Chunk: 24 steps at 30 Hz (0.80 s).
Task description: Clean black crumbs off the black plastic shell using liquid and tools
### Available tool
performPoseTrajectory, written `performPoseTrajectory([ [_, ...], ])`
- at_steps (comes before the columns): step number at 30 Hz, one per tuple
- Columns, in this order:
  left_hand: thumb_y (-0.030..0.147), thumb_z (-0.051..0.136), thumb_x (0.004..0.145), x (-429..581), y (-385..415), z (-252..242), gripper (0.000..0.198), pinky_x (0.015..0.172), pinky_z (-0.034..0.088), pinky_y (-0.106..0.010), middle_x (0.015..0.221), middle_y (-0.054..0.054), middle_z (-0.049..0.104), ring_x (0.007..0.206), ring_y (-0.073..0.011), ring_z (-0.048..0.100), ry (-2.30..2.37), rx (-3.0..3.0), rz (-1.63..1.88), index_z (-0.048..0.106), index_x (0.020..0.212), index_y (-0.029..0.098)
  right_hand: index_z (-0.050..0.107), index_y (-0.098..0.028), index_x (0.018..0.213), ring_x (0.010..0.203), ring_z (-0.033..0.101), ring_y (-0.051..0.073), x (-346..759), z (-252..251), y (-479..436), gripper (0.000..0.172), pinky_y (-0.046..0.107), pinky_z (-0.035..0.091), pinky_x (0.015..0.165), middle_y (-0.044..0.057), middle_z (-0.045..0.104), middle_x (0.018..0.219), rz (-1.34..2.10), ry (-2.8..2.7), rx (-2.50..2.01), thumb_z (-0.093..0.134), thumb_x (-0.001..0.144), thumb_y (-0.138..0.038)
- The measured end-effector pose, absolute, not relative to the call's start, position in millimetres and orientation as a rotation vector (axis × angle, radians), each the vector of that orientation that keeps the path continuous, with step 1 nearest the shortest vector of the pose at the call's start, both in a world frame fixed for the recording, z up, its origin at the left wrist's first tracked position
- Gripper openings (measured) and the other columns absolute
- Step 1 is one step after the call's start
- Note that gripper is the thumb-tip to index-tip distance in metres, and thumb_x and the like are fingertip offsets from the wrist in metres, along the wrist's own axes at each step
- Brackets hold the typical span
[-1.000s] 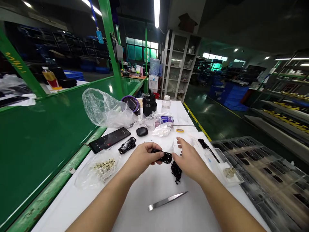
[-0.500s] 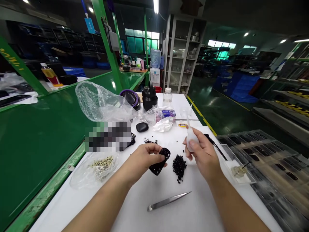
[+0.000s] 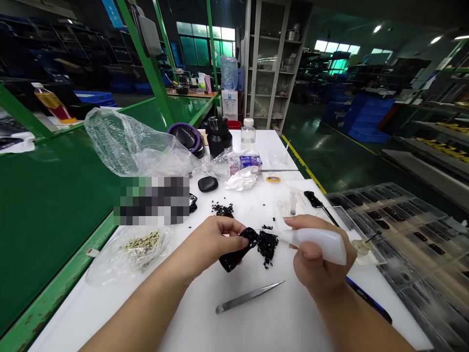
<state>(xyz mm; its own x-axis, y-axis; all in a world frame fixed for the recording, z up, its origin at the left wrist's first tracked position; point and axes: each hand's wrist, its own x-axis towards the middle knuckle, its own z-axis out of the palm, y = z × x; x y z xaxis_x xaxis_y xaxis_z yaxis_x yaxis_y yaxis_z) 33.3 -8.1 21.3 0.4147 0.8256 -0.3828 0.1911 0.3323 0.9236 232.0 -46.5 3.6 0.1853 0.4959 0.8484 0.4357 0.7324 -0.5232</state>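
Note:
Between thumb and fingers, my left hand [image 3: 216,239] grips a flat black plastic part [image 3: 232,256], tilted above the white table. My right hand [image 3: 318,259] is wrapped round a white squeeze bottle [image 3: 318,242] lying nearly level. The bottle's thin nozzle points left, its tip close to the upper end of the black part; whether they touch I cannot tell. A pile of small black pieces [image 3: 268,248] lies on the table between my hands. Metal tweezers [image 3: 249,297] rest nearer to me, below the pile.
A clear bag of gold-coloured pieces [image 3: 142,247] lies at the left. Further back are a black case [image 3: 207,184], crumpled tissue [image 3: 242,180], yellow tape [image 3: 273,179] and a black bottle [image 3: 219,137]. A clear tray [image 3: 370,256] with a small jar is at the right.
The squeeze bottle has swung from nozzle-up to nearly level, its nozzle now at the black part. My view has shifted slightly, and my left hand keeps its grip.

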Motion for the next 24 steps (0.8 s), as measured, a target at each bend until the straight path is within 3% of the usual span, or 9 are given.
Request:
performPoseTrajectory([
  [7, 0.027, 0.074, 0.068, 34.6, -8.7, 20.3, 0.013, 0.053, 0.054, -0.029, 0.054, 0.002, 0.06, 0.051, -0.0162, 0.062, 1.079, 1.2, 0.544, 0.073, 0.076, 0.017, 0.068, -0.019, 0.097, 0.066, 0.069, 0.019, 233.3, 7.1, -47.2, 0.028, 0.034, 0.054, 0.059, 0.005, 0.073, 0.079, -0.003, -1.571, -0.826, 0.054, 0.096, -0.042],
  [24, 0.029, 0.075, 0.071, 33.7, -10.0, 26.5, 0.018, 0.058, 0.055, -0.03, 0.058, 0.004, 0.057, 0.055, -0.0156, 0.063, 1.078, 1.23, 0.5, 0.072, 0.081, 0.015, 0.069, -0.016, 0.095, 0.059, 0.067, 0.018, 230.0, 8.2, -43.1, 0.019, 0.032, 0.055, 0.055, 0.005, 0.073, 0.073, 0.01, -1.572, -0.806, 0.058, 0.093, -0.032],
])
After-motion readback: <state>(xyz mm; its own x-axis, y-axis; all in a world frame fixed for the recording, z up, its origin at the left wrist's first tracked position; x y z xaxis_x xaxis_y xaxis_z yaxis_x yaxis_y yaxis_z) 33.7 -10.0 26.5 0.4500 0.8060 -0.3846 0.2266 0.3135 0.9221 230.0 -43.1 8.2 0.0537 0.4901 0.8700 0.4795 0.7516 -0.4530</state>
